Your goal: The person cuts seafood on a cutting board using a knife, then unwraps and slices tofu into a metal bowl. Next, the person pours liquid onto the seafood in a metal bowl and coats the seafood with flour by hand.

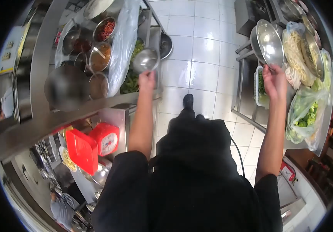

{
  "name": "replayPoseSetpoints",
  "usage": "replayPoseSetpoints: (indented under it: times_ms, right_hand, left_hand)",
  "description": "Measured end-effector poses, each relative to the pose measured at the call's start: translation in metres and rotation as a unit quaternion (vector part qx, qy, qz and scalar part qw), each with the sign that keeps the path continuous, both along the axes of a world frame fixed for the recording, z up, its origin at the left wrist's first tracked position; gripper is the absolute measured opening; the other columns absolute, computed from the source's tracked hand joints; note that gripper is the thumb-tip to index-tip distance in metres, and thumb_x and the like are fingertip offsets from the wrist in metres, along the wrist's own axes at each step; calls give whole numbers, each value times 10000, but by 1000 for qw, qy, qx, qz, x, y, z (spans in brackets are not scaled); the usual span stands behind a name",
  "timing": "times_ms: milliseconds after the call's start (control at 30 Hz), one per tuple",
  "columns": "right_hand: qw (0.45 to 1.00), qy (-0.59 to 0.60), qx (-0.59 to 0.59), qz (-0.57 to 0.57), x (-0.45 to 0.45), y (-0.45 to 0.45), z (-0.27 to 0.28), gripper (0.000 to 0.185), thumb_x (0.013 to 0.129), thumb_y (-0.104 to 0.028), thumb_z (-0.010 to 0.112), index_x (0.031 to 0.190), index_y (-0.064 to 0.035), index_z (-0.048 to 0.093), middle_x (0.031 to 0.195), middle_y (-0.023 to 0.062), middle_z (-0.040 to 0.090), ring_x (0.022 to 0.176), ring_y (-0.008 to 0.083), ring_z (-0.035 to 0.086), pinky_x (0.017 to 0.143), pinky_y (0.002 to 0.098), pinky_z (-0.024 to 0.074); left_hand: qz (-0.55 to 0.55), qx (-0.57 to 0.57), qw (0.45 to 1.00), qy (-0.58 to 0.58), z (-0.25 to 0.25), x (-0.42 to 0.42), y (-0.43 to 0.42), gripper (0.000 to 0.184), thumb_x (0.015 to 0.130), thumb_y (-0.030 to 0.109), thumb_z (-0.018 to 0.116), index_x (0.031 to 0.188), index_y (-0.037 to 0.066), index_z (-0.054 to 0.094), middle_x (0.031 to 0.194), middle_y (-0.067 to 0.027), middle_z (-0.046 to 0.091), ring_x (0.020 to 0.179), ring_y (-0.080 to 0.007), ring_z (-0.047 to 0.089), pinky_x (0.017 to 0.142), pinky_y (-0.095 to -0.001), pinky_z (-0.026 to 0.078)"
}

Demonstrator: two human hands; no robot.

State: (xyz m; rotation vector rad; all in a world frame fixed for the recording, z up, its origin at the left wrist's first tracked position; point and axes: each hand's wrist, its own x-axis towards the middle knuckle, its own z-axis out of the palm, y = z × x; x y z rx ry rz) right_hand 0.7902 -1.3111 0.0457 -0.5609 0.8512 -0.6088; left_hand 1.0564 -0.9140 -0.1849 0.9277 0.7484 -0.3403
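Observation:
My left hand is closed on the rim of a small, shiny steel bowl, held beside the shelf on the left. My right hand grips the lower edge of a larger steel bowl, which is tilted on its side by the right-hand counter. Behind that one shows part of another round metal vessel. Leafy greens lie just left of my left hand. Close to my right hand are a white basket with green vegetables and a bag of pale strips.
Steel containers, one with red pieces and one with orange contents, fill the left shelf beside plastic sheeting. A red scale stands below. Bagged broccoli lies on the right counter. White floor tiles run between.

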Motion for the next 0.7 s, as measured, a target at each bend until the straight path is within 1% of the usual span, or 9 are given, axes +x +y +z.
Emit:
replayPoseSetpoints:
  times_ms: [67,133,200,233,400,500,567,633,700]
  right_hand:
    - [1000,4,-12,-5,-11,3,15,154,837,37,500,982,76,464,946,185,533,809,246,559,689,296,527]
    - [999,-8,-37,-24,-34,0,32,150,836,27,515,973,67,468,930,182,538,801,235,560,679,282,518]
    - [993,-11,-60,-100,-56,-4,57,174,843,12,524,994,75,465,918,157,546,768,207,562,668,276,511]
    - [991,-3,-76,-107,-68,-5,72,178,845,7,524,997,78,464,910,156,545,768,201,560,667,275,507]
    - [958,32,-156,-236,-178,-9,116,209,852,-6,523,1023,82,440,913,168,528,783,207,549,675,287,487]
    - [912,57,-184,-362,-238,-3,145,185,853,-12,525,996,76,448,892,167,548,764,204,559,665,274,496]
    - [873,75,-217,-431,-289,-7,150,188,848,-5,524,1002,71,449,872,157,574,725,190,577,642,258,504]
    - [840,78,-237,-482,-341,-16,147,216,845,-5,517,1032,64,434,952,174,539,821,215,562,688,272,493]
    - [809,67,-254,-525,-400,-28,135,259,834,10,508,1069,61,410,995,184,528,862,242,567,689,286,501]
  left_hand:
    - [-252,291,907,-171,-6,26,19,181,897,68,458,958,-76,549,973,-156,568,886,-262,585,818,-329,528]
    - [-398,600,643,-261,29,39,18,256,878,180,581,924,-70,614,869,-150,647,771,-234,622,731,-297,515]
    - [-364,608,671,-216,5,69,28,324,848,268,605,882,-51,646,895,-206,663,800,-299,641,731,-378,506]
    - [-380,681,556,-288,14,69,31,337,859,274,567,885,-54,641,920,-234,650,838,-328,633,736,-386,499]
    - [-408,668,542,-303,-42,111,70,312,899,256,526,999,-24,619,933,-233,633,860,-375,611,741,-410,495]
    - [-465,594,604,-259,-27,97,58,413,924,269,495,1189,-49,487,1193,-237,524,1091,-355,533,893,-423,477]
    - [-183,182,966,14,-45,98,42,412,937,263,485,1205,-44,427,1196,-200,489,1069,-317,532,871,-409,504]
    - [-67,82,990,93,-49,75,37,361,936,263,491,1150,-20,426,1105,-165,485,967,-283,530,809,-387,514]
    - [-138,115,980,87,-75,52,42,268,923,269,513,1024,22,485,920,-132,512,783,-253,527,708,-357,505]
